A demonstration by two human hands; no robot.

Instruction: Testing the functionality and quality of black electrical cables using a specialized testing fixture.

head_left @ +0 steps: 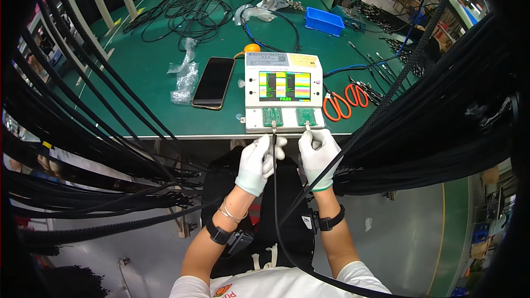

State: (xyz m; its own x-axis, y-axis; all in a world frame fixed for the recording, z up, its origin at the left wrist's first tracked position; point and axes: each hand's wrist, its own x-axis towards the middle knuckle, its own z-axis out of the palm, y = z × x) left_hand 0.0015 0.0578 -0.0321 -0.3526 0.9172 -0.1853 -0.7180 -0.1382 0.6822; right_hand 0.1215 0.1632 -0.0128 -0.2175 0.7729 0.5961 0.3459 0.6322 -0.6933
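Many black cables [88,140] hung in a thick bundle at the left, apparently to spare the green surface [215,122]. Next, crumpled clear plastic [185,80] and a phone [213,83], set left of the white box [284,105], perhaps to leave its near side free. At the near edge, the gloved left hand [255,160], thumb and fingers closed round a black cable [275,187] just behind its plug [274,127], probably to steady it. That plug at the near edge of the left board [272,116]; how deeply seated, impossible to tell. Screen [284,85] facing near, likely for easy reading. Further right, the gloved right hand [322,155], thumb and forefinger pinching a pale plug [308,126] at the right board [306,115], fingers low, perhaps to avoid covering it. Farther off, a blue tray [324,25]. Just right of the box, orange-handled scissors [335,106], presumably for quick reach. Rightmost, more dark cables [430,132], draped heavily.
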